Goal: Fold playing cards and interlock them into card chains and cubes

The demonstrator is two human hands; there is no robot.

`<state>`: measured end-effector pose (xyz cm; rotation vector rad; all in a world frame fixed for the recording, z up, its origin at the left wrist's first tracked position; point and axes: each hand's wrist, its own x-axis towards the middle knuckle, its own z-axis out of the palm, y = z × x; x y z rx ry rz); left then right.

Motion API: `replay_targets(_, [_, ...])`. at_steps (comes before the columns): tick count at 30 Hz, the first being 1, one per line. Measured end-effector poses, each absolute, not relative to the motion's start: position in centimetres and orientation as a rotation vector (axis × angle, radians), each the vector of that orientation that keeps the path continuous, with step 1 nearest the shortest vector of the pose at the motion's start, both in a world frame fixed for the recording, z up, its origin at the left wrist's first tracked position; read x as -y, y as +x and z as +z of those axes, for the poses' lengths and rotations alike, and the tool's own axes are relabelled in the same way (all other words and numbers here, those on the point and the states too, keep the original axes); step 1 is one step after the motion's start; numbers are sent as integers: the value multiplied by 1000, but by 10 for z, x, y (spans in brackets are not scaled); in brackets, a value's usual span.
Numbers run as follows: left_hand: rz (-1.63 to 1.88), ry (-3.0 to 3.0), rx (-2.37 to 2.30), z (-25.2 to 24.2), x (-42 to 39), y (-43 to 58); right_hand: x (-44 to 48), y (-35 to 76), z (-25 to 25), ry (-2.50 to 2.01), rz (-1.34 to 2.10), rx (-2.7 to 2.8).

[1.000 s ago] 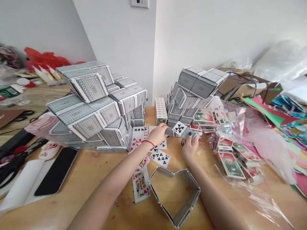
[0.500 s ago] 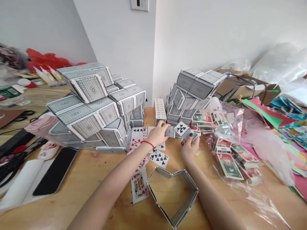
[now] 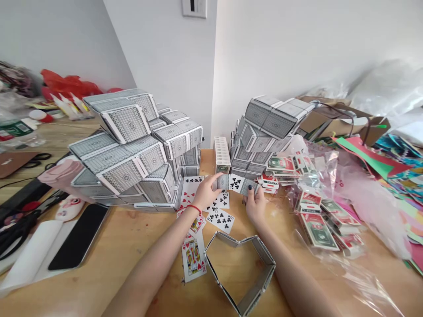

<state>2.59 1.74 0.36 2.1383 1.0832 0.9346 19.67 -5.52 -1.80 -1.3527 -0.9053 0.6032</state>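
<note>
Between my hands is a strip of joined playing cards [image 3: 236,183], grey backs at both ends and a clubs face in the middle. My left hand [image 3: 209,192] pinches its left end, and my right hand [image 3: 255,203] grips the right end with the thumb on top. Loose playing cards [image 3: 220,219] lie face up on the table under and beside my left wrist. A king of hearts [image 3: 193,259] is nearest me among them. Between my forearms stands a heart-shaped frame made of cards [image 3: 264,248], open in the middle.
Stacked card-covered boxes rise at left [image 3: 132,149] and right [image 3: 264,116]. A white block of card packs [image 3: 221,154] stands between them. Card boxes [image 3: 319,231] and clear plastic lie right; a black phone [image 3: 79,237], paper roll [image 3: 36,255] and scissors [image 3: 20,229] left.
Both hands have shifted left with the card strip. The strip now lies straighter between them, its middle clubs card more in line with the ends. The heart-shaped frame stays put.
</note>
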Motion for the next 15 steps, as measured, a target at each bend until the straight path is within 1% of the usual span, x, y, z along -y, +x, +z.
replay_targets(6, [938,2129,-1027,-2,-19,23,56,196,-15,-1341,621,935])
replay_targets(15, [892,2122,-969,-6,-24,16,49,205,-20,-1259,823,951])
